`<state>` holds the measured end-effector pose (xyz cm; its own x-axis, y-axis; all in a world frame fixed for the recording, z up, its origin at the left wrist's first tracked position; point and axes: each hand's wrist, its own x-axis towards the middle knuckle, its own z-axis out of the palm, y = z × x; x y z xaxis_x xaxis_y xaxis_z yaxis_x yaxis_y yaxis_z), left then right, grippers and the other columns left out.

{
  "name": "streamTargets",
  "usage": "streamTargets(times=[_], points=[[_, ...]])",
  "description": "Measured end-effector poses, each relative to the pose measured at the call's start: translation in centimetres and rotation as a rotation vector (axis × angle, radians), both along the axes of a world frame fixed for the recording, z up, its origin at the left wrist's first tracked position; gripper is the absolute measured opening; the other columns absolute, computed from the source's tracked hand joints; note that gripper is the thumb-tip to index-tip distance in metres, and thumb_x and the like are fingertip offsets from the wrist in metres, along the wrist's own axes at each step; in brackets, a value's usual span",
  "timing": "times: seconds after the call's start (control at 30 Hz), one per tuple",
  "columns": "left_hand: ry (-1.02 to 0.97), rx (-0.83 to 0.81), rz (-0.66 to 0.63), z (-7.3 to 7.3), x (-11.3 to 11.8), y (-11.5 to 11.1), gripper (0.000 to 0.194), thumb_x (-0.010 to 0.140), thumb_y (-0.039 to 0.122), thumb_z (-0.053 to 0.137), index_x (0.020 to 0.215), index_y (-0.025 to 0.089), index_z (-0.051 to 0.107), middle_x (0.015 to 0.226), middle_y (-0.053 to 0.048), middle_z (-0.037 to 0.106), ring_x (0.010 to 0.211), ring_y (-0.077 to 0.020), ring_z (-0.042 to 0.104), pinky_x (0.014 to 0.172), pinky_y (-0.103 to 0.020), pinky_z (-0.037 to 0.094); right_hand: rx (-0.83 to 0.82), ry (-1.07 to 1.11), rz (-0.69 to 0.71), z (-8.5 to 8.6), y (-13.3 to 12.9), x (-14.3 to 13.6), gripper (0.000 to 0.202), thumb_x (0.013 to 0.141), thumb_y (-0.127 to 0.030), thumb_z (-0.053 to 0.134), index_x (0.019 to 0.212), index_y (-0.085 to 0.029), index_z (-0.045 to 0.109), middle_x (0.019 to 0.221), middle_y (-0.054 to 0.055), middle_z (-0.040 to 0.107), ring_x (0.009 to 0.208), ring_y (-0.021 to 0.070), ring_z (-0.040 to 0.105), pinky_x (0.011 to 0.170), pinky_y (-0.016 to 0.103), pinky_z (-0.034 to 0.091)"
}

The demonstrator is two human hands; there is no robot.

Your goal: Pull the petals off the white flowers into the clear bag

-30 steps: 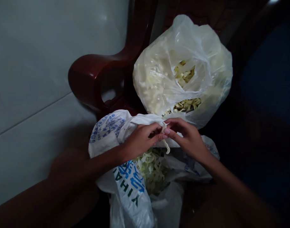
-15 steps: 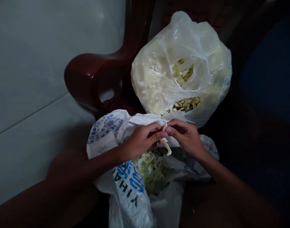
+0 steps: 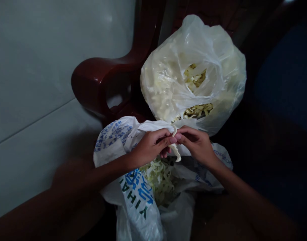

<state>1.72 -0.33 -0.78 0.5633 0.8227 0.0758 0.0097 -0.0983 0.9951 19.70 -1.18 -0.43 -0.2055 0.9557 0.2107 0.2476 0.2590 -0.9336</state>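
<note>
A pale, curled dried strip (image 3: 177,155), perhaps of a vegetable, is pinched between my two hands. My left hand (image 3: 157,144) grips it between thumb and fingers from the left. From the right, my right hand (image 3: 193,139) holds it with thumb and forefinger, its fingertips meeting those of the left. Below them an open white woven sack (image 3: 138,207) with blue and green print holds many similar pale strips (image 3: 159,177). What the strip is exactly I cannot make out.
Beyond my hands stands a large translucent plastic bag (image 3: 163,77), with yellowish strips (image 3: 195,78) showing through its opening. To its left is the curved arm of a dark red wooden chair (image 3: 90,72). Pale floor tiles (image 3: 43,67) lie at the left; the right side is very dark.
Both hands stay almost in place, still pinching the strip, with slight finger movement. The whole view has shifted a little.
</note>
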Motion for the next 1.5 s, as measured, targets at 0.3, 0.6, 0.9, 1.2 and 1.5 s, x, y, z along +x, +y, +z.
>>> streamTargets(times=[0.3,0.6,0.9,1.2,1.5], points=[[0.005,0.016,0.016,-0.4,0.0,0.2,0.032,0.085,0.045,0.049,0.077,0.014,0.054,0.058,0.002,0.055,0.05,-0.0078,0.052,0.049,-0.018,0.042,-0.021,0.143,-0.015,-0.1,-0.1,-0.4,0.026,0.074,-0.029,0.07,0.098,-0.023,0.062,0.083,0.0,0.064,0.072,0.0114,0.06,0.065,0.023,0.05],[-0.033,0.045,0.044,-0.4,0.2,0.5,0.026,0.084,0.041,0.053,0.079,0.015,0.054,0.058,0.002,0.056,0.048,-0.0074,0.054,0.047,-0.018,0.044,0.026,0.134,-0.04,0.1,0.2,-0.3,0.022,0.072,-0.028,0.071,0.093,-0.021,0.067,0.077,0.001,0.064,0.07,0.0116,0.059,0.067,0.026,0.049],[-0.065,0.066,0.124,-0.8,0.1,1.2,0.024,0.082,0.04,0.057,0.077,0.017,0.054,0.056,0.004,0.057,0.043,-0.0073,0.054,0.043,-0.018,0.045,0.028,0.342,-0.128,0.0,-0.4,-2.6,0.015,0.073,-0.029,0.07,0.083,-0.02,0.063,0.073,-0.002,0.06,0.063,0.0081,0.054,0.059,0.022,0.045],[-0.029,0.047,0.027,-1.1,-0.5,1.6,0.027,0.082,0.043,0.055,0.076,0.017,0.052,0.057,0.003,0.056,0.045,-0.0081,0.056,0.044,-0.019,0.046,-0.09,0.334,-0.1,-0.5,-0.1,-2.6,0.019,0.071,-0.033,0.07,0.083,-0.019,0.067,0.072,-0.001,0.061,0.065,0.0103,0.055,0.063,0.024,0.046],[0.064,0.04,-0.063,-1.6,-1.2,1.6,0.023,0.082,0.038,0.057,0.077,0.016,0.054,0.059,0.003,0.055,0.052,-0.0097,0.057,0.051,-0.021,0.047,-0.253,0.538,-0.113,-2.9,-0.7,-2.9,0.02,0.065,-0.034,0.074,0.078,-0.019,0.068,0.074,-0.001,0.064,0.069,0.0115,0.057,0.069,0.026,0.047]])
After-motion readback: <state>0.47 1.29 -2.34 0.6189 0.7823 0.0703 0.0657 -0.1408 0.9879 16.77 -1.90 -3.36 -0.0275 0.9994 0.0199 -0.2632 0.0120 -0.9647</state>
